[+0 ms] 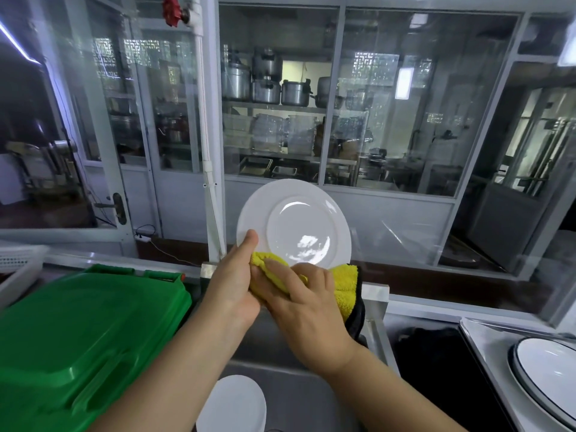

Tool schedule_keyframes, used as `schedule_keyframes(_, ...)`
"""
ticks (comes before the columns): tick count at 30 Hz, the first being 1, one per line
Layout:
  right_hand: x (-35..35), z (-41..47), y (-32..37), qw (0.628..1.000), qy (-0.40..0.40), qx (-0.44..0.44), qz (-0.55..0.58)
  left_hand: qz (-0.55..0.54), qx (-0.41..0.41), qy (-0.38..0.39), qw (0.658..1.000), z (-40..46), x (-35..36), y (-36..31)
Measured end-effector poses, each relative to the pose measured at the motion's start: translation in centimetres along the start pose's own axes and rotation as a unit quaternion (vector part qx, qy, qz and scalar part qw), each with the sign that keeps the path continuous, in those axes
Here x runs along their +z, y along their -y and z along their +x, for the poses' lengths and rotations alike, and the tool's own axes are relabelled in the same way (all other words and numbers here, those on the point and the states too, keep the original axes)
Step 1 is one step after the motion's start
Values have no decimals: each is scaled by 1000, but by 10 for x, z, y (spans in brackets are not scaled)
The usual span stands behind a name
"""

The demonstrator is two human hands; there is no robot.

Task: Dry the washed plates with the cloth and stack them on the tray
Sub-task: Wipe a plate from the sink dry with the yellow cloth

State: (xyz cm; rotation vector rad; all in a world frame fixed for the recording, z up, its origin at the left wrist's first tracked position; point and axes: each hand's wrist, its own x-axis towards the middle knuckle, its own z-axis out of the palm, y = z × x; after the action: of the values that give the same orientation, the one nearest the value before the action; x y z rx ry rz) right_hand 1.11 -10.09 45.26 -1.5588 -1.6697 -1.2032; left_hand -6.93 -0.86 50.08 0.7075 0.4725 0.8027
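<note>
Left hand (232,280) pinches the round white ceramic plate (294,224) at its lower left rim, thumb on the face, holding it tilted up over the steel sink (280,353). Right hand (307,316) presses the fluffy yellow cloth (344,286) to the bottom edge, fingers fairly flat. Green plastic bin lid (78,341) crowds the left, steel tray (486,353) with dark-rimmed plates (548,372) sits right, more white plates (232,403) down in the sink

Bright, bluish light; glare on the plate (294,226), wide-angle edges bowed
</note>
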Motion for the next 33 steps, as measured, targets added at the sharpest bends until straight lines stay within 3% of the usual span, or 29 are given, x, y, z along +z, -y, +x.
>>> schedule_keyframes(6,-6,-37,-29,999,-1,-51,17,6,24,33,999,0,-8,-6)
schedule_keyframes(12,-24,-42,-55,996,-14,54,67,51,78,3,996,-6,-18,-14)
schedule_keyframes(20,-23,27,-52,989,36,110,92,138,142,25,980,-11,-24,-10)
schedule_keyframes(25,-13,48,-20,992,70,61,89,137,147,-8,980,-7,-30,-14)
schedule_keyframes(33,-8,9,0,990,114,-28,82,143,120,-17,982,3,-59,-33)
